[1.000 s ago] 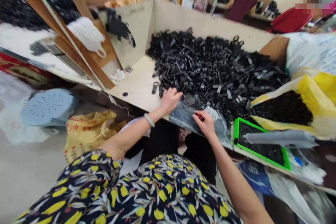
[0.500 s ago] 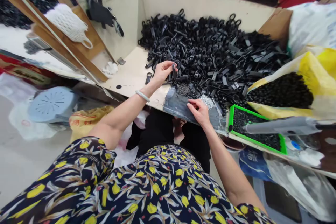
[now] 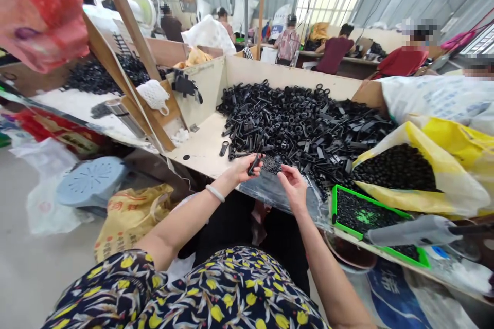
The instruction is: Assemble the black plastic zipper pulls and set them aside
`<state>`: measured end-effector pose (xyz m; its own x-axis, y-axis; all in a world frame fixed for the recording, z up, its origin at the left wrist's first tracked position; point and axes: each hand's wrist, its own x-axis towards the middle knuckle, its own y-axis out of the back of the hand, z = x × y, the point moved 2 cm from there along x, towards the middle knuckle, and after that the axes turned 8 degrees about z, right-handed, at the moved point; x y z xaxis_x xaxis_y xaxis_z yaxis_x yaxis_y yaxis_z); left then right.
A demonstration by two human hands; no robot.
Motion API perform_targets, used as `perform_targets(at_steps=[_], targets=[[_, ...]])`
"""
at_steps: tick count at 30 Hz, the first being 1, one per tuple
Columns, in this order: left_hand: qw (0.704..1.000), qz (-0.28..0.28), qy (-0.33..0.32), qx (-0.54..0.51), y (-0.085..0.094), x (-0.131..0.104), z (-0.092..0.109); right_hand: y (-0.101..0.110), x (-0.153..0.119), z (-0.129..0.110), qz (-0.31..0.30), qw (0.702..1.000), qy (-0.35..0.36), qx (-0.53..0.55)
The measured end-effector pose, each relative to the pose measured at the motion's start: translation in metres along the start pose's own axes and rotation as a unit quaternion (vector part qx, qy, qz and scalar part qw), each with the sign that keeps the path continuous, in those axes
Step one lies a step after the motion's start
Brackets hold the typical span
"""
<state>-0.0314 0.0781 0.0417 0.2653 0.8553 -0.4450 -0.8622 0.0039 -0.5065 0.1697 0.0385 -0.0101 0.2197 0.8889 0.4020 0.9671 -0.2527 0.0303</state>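
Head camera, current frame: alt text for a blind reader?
Left hand holds a small black plastic part; right hand is raised beside it, over a dark grey work mat. Beyond them lies a large pile of black plastic parts.

**Bench layout, rel. to hands**

Parts pile (image 3: pixel 289 118) just beyond both hands, back wall (image 3: pixel 301 76) bhd it. L hand (image 3: pixel 248 167) has held part (image 3: pixel 253 165) in it; loose part (image 3: pixel 224 148) on bench floor, up-L. Small-bits heap (image 3: pixel 272 164) btwn L hand & R hand (image 3: pixel 294 185), mat (image 3: pixel 266 189) under/near both. Tray (image 3: pixel 335 208) R of R hand, tool (image 3: pixel 415 230) across it; open bag (image 3: pixel 457 180) beyond tray. Stool (image 3: pixel 92 177) & sack (image 3: pixel 129 216) far L, below bench lvl. Co-workers' benches (image 3: pixel 357 66) beyond wall.
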Motion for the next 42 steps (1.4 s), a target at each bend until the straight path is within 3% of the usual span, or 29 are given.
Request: perform_targets(at_steps=[5, 11, 18, 26, 37, 42], targets=[[0.999, -0.015, 0.014, -0.031, -0.012, -0.018, -0.026, -0.018, 0.004, -0.030, -0.023, 0.997, 0.061, -0.028], [0.997, 0.036, -0.068, -0.029, -0.024, -0.030, -0.052, -0.019, -0.008, -0.045, -0.032, 0.980, 0.153, -0.126], [0.973, 0.067, -0.197, 0.104, -0.028, -0.045, -0.065, -0.004, -0.021, -0.052, -0.034, 0.957, 0.213, -0.193], [0.938, 0.076, -0.247, 0.229, -0.026, -0.071, -0.069, 0.002, -0.037, -0.070, -0.034, 0.939, 0.292, -0.178], [0.852, -0.036, -0.301, 0.427, -0.029, -0.104, -0.066, 0.019, -0.055, -0.074, -0.068, 0.918, 0.353, -0.169], [0.873, -0.118, -0.227, 0.415, -0.025, -0.115, -0.065, 0.032, -0.066, -0.081, -0.105, 0.904, 0.381, -0.163]])
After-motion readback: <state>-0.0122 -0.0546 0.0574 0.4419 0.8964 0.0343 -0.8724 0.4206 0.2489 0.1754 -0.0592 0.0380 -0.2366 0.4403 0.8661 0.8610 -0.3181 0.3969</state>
